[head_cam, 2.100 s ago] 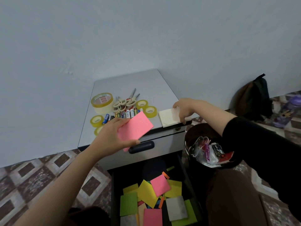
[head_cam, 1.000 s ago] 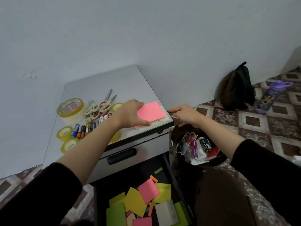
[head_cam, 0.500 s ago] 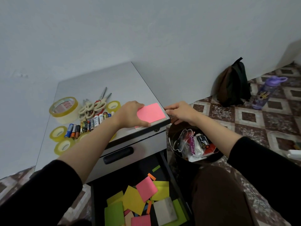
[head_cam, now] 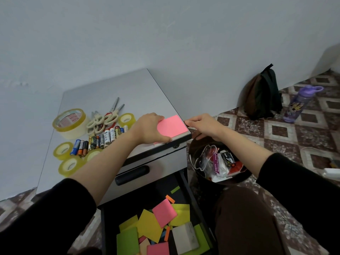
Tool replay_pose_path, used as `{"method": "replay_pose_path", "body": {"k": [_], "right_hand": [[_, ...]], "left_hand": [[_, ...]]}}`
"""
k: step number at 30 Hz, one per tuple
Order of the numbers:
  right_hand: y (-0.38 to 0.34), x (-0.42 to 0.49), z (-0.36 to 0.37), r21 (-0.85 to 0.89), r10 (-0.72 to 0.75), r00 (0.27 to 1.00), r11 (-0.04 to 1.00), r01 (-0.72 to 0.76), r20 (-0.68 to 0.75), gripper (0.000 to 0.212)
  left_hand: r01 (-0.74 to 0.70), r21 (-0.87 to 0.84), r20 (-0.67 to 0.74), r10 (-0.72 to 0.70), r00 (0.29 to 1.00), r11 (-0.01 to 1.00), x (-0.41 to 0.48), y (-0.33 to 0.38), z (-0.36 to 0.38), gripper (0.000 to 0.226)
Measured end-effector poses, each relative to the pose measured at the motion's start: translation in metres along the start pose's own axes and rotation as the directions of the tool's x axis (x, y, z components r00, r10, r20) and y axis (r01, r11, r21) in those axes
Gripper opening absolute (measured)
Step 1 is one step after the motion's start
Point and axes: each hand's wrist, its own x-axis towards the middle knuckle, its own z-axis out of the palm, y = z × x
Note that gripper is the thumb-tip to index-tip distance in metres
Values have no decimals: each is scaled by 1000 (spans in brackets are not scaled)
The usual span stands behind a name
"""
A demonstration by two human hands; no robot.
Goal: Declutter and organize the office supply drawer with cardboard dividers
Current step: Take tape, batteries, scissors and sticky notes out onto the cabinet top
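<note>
— Fingers [head_cam: 159, 117] of the left hand [head_cam: 150, 128] are bent round the pink sticky-note pad [head_cam: 173, 126], thumb on its near edge. They hold it down at the near right corner of the cabinet top [head_cam: 110, 89]. A paler layer shows under it.
— And the right hand [head_cam: 204, 126]?
— Its fingertips are bunched at the pad's right edge, above the bin [head_cam: 192, 157]. Whether they pinch anything, I can't tell from here.
— How far along would you say?
— Somewhere in the emptying-out, I'd judge. Tape rolls [head_cam: 70, 122], scissors [head_cam: 103, 120] and a row of batteries [head_cam: 99, 138] are grouped on the left of the cabinet top. The bin holds what looks like discarded packaging.
— What's left?
— Plenty. The open drawer [head_cam: 147, 190] below has loose sticky notes [head_cam: 163, 212] scattered about in pink, yellow, green and white. No cardboard dividers are anywhere in sight. So fitting them, and putting everything back sorted, all looks undone.
</note>
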Motion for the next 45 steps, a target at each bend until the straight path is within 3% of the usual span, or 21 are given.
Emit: {"method": "replay_pose_path", "body": {"k": [5,11,16,18,20,22,26,30,37,41,45], "right_hand": [[0,-1,0,0,10,1000,1000,-10,6,31],[0,-6,1,-38,29,999,999,-30,-17,32],[-3,-18,-1,-133,-71,972,990,42,-224,21],[-5,-27,0,-168,-128,951,982,83,-282,20],[-4,-39,11,-153,-149,960,982,114,-236,17],[7,-53,30,-172,-162,975,976,134,-155,18],[50,-70,76,-225,-109,994,969,104,-11,25],[100,-73,121,-238,1,996,971,20,86,34],[153,-62,169,-521,137,969,854,-10,206,13],[175,-52,186,-676,239,938,737,-7,252,20],[182,-47,207,-776,245,914,622,107,323,25]], "left_hand": [[0,28,14,0,1000,1000,1,-2,2,98],[-6,-4,25,6,1000,1000,-3,-4,2,97],[-43,-70,-96,36,995,997,-14,-4,4,107],[-88,-157,-242,48,969,984,-27,0,7,97],[-147,-277,-407,23,913,949,-46,8,15,65],[-190,-403,-486,-33,873,895,-70,19,28,39],[-186,-518,-363,-17,932,835,-121,26,77,23],[112,-578,-61,-180,982,808,-165,3,148,23],[449,-478,295,-343,892,755,-221,-51,241,32],[553,-423,398,-401,825,718,-227,-74,268,36],[602,-369,434,-441,785,708,-220,-90,285,46]]}}
